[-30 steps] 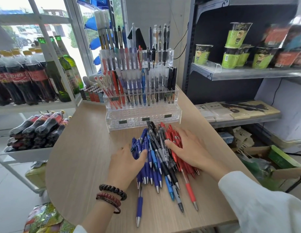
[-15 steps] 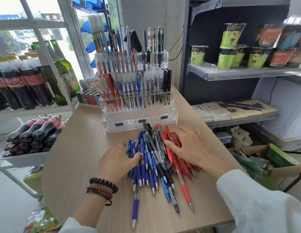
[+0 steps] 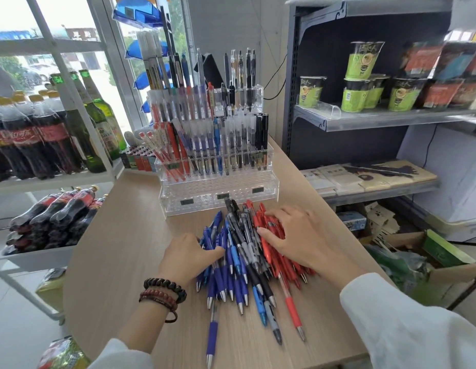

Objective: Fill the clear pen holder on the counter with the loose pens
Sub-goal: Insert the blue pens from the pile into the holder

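A heap of loose pens [image 3: 244, 251] lies on the wooden counter [image 3: 119, 249]: blue ones on the left, black in the middle, red on the right. My left hand [image 3: 187, 258] rests on the blue pens, thumb reaching across them. My right hand [image 3: 295, 235] lies flat on the red pens with spread fingers. Just behind the heap stands the clear tiered pen holder [image 3: 218, 194]. Its upper tiers hold many upright pens, while the front lowest tier shows bare holes.
A rack of cola and green bottles [image 3: 45, 139] stands at the left. More cola bottles [image 3: 53, 217] lie in a tray below. A grey shelf [image 3: 385, 118] with noodle cups stands right of the counter, with cardboard boxes [image 3: 431, 259] on the floor.
Both hands stay on the heap, pressing the pens slightly closer together. The view has shifted a little.
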